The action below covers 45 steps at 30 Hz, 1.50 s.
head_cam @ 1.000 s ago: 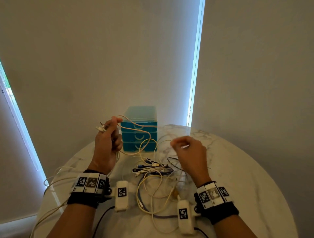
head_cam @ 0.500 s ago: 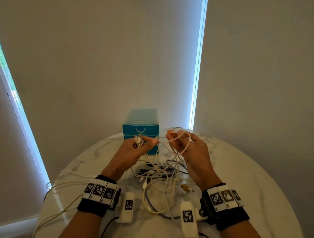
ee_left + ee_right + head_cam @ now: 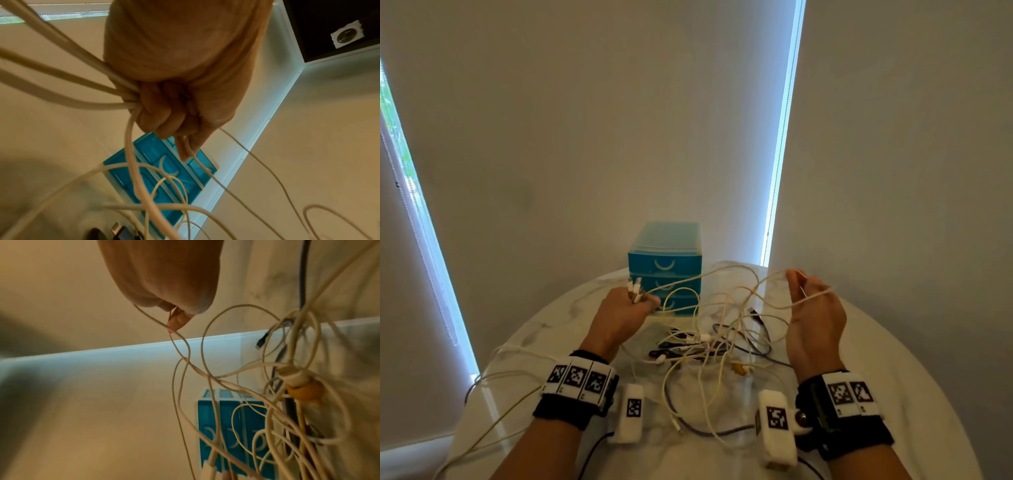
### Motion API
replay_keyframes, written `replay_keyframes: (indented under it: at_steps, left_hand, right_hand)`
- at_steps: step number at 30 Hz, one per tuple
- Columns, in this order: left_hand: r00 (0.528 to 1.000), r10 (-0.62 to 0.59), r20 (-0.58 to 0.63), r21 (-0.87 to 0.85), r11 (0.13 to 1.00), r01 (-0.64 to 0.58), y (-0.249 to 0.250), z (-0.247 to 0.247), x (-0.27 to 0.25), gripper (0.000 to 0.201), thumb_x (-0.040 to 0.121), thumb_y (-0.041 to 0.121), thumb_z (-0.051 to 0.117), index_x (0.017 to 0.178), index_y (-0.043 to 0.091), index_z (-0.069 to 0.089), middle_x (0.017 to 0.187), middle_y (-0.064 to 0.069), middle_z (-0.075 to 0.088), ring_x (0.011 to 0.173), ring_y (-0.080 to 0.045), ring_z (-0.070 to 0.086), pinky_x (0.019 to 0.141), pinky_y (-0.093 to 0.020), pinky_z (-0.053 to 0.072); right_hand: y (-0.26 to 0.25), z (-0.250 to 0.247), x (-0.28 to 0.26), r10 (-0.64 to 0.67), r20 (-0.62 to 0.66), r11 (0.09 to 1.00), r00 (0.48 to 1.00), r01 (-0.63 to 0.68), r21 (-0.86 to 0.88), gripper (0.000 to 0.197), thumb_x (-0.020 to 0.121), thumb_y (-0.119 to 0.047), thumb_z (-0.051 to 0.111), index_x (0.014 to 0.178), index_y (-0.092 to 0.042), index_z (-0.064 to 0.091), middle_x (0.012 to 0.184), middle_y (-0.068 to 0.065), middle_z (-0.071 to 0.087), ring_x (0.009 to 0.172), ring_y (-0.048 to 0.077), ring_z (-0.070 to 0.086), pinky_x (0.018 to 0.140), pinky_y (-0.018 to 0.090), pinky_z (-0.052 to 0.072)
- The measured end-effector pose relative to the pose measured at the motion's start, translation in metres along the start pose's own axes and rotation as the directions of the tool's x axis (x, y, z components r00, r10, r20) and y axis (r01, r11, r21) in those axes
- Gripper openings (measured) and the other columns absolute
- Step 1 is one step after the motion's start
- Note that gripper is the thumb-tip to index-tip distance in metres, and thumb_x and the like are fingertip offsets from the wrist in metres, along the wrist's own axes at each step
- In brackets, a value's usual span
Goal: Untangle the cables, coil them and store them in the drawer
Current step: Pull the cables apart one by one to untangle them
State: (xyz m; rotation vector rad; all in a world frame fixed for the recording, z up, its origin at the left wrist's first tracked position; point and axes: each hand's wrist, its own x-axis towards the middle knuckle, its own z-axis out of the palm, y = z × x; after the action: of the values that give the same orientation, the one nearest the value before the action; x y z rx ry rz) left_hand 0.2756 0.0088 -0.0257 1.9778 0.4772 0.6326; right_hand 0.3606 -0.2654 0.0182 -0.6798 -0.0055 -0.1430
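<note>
- Left hand point(image 3: 625, 310): clenched tight round a bundle of cream-white cables point(image 3: 61, 91), fingers point(image 3: 162, 116) curled fully in; several metal-tipped plug ends point(image 3: 635, 289) poke up out of the fist.
- Right hand point(image 3: 813, 308): raised at the right, pinching one thin cream-white cable strand point(image 3: 756, 284) between thumb and fingertip point(image 3: 176, 322); part of the strand is looped over the back of the hand.
- Thin strand: strung through the air between the two hands, sagging slightly, passing in front of the drawers.
- Tangled heap of white, cream and dark purple cables point(image 3: 719, 346): lying on the table between the forearms, with a yellow-orange connector point(image 3: 304, 391) among the loops; more cream leads trail off the table's left edge.
- Small teal plastic three-drawer cabinet point(image 3: 666, 263): standing at the far side of the table, all three drawers closed, just beyond the left fist.
- Round white marble-patterned table point(image 3: 893, 359): bearing heap and cabinet.
- Pale roller blinds point(image 3: 585, 120): filling the background, with narrow strips of daylight at their edges.
- Black wrist straps with square printed markers point(image 3: 577, 380): worn on both wrists.
</note>
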Motion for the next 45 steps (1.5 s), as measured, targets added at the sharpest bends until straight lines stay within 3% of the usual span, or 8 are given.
replay_keyframes:
  at_steps: [6,11,14,18,29,36,40,45]
  left_hand:
    - [0.984,0.047,0.169,-0.194,0.981,-0.014,0.021,0.003,-0.015,0.043,0.082,0.027,0.094,0.12,0.024,0.073,0.082,0.001,0.075,0.076,-0.015,0.071,0.069,-0.024,0.056]
    - [0.89,0.388,0.24,-0.56,0.804,-0.2,0.042,-0.013,-0.031,0.06,0.092,0.032,0.082,0.147,0.036,0.061,0.068,-0.007,0.028,0.055,-0.016,0.02,0.047,-0.021,0.026]
    - [0.862,0.413,0.295,-0.476,0.845,-0.243,0.049,-0.013,-0.038,0.056,0.091,0.049,0.082,0.144,0.04,0.066,0.064,0.002,0.032,0.055,-0.014,0.021,0.048,-0.025,0.022]
    - [0.866,0.416,0.278,-0.263,0.9,-0.348,0.052,0.0,-0.04,0.031,0.1,0.025,0.074,0.131,0.029,0.075,0.059,0.018,0.051,0.058,0.003,0.05,0.068,-0.012,0.044]
    - [0.878,0.448,0.166,-0.145,0.892,-0.428,0.043,0.015,-0.029,0.015,0.097,0.039,0.076,0.109,0.031,0.08,0.102,0.012,0.081,0.099,-0.006,0.076,0.091,-0.026,0.059]
    - [0.914,0.401,-0.057,-0.173,0.898,-0.405,0.031,0.012,-0.015,0.003,0.095,0.028,0.081,0.096,0.025,0.082,0.094,0.016,0.082,0.095,0.0,0.076,0.084,-0.01,0.053]
    - [0.927,0.354,-0.123,-0.261,0.89,-0.374,0.024,0.011,-0.008,0.012,0.094,0.029,0.084,0.098,0.018,0.085,0.097,0.003,0.084,0.098,-0.015,0.079,0.092,-0.034,0.062]
    - [0.93,0.327,-0.166,-0.409,0.835,-0.367,0.031,0.001,-0.012,0.01,0.095,0.012,0.079,0.1,0.005,0.084,0.095,-0.005,0.084,0.095,-0.015,0.08,0.09,-0.027,0.061]
  right_hand:
    - [0.02,-0.002,-0.001,0.127,0.196,0.986,0.972,-0.102,-0.134,0.029,0.103,-0.01,0.068,0.124,0.009,0.065,0.122,0.018,0.077,0.103,0.019,0.08,0.079,0.032,0.061]
    - [0.025,0.01,-0.022,0.107,0.409,0.967,0.906,0.001,-0.254,0.05,0.086,-0.03,0.081,0.122,0.003,0.068,0.12,0.019,0.078,0.114,0.034,0.077,0.102,0.044,0.059]
    - [0.027,0.012,-0.03,0.13,0.444,0.952,0.887,0.014,-0.306,0.027,0.104,-0.012,0.067,0.124,0.006,0.064,0.116,0.018,0.08,0.109,0.033,0.079,0.1,0.042,0.062]
    - [0.028,0.016,-0.041,0.131,0.49,0.936,0.862,0.055,-0.346,0.023,0.106,-0.009,0.063,0.123,0.006,0.061,0.112,0.016,0.081,0.106,0.032,0.08,0.095,0.039,0.064]
    - [0.035,0.019,-0.048,0.139,0.572,0.935,0.809,0.084,-0.345,0.026,0.106,-0.015,0.064,0.127,-0.005,0.052,0.118,0.016,0.079,0.105,0.035,0.08,0.093,0.046,0.065]
    - [0.048,0.0,-0.032,0.195,0.625,0.422,0.756,0.511,-0.749,0.024,0.085,-0.033,0.09,0.101,-0.029,0.073,0.093,-0.011,0.076,0.083,0.001,0.071,0.067,0.019,0.057]
    - [0.037,-0.004,-0.021,0.037,0.595,0.474,0.803,0.51,-0.718,0.009,0.086,-0.03,0.09,0.087,-0.029,0.081,0.079,-0.013,0.078,0.07,0.005,0.074,0.065,0.018,0.059]
    - [0.029,-0.008,-0.016,0.073,0.624,0.497,0.778,0.514,-0.699,0.009,0.089,-0.032,0.088,0.091,-0.029,0.08,0.087,-0.011,0.079,0.07,0.012,0.076,0.072,0.035,0.067]
